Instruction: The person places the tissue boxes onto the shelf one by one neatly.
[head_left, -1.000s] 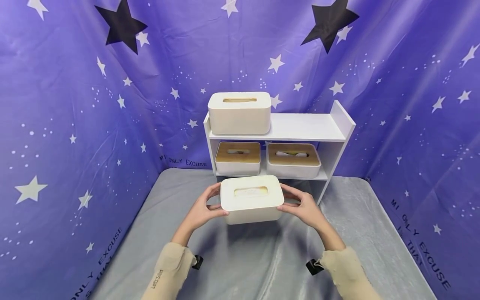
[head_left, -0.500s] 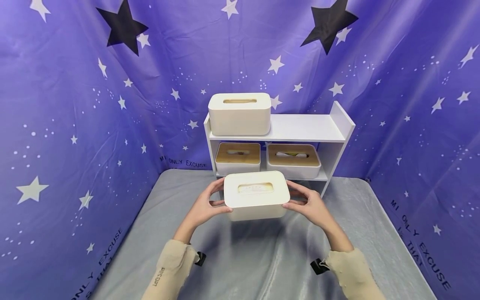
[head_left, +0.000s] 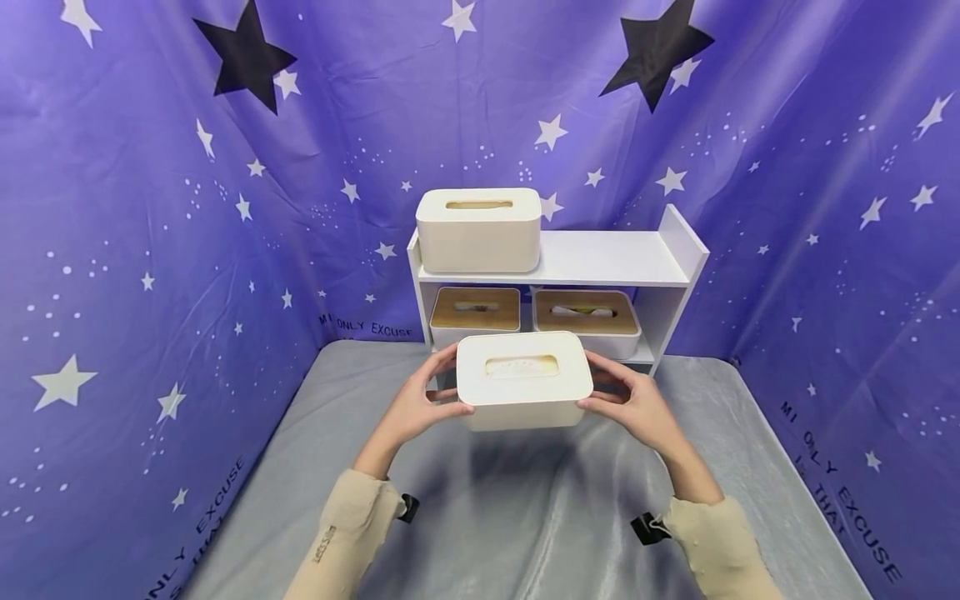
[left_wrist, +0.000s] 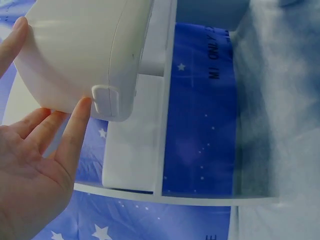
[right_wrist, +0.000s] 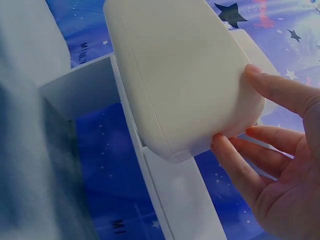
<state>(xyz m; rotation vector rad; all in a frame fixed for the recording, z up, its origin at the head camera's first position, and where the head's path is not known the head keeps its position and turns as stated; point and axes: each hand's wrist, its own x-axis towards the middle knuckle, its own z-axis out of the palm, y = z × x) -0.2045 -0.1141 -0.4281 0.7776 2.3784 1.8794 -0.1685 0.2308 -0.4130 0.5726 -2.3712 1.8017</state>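
Note:
A white tissue box (head_left: pixel 525 392) with an oval slot in its lid is held up above the grey cloth, in front of the shelf. My left hand (head_left: pixel 417 407) grips its left end, thumb at the near corner and fingers toward the far side. At the opposite end my right hand (head_left: pixel 633 407) grips it in the same way. In the left wrist view the left fingertips press the side of the tissue box (left_wrist: pixel 75 55). The right wrist view has the right hand (right_wrist: pixel 280 155) with thumb and fingers on the box (right_wrist: pixel 185 75). Tissue shows faintly inside the slot.
A white two-tier shelf (head_left: pixel 615 257) stands at the back. Another white tissue box (head_left: pixel 478 237) sits on its top left. Below are two wood-lidded tissue boxes, one left (head_left: pixel 476 310) and one right (head_left: pixel 587 317). Grey cloth (head_left: pixel 750 467) covers the table; a starry purple curtain (head_left: pixel 187 275) surrounds it.
Both hands have carried the tissue box to the right and upward in the head view, closer to the shelf. It now overlaps the front of the lower-tier boxes more. The hold looks the same.

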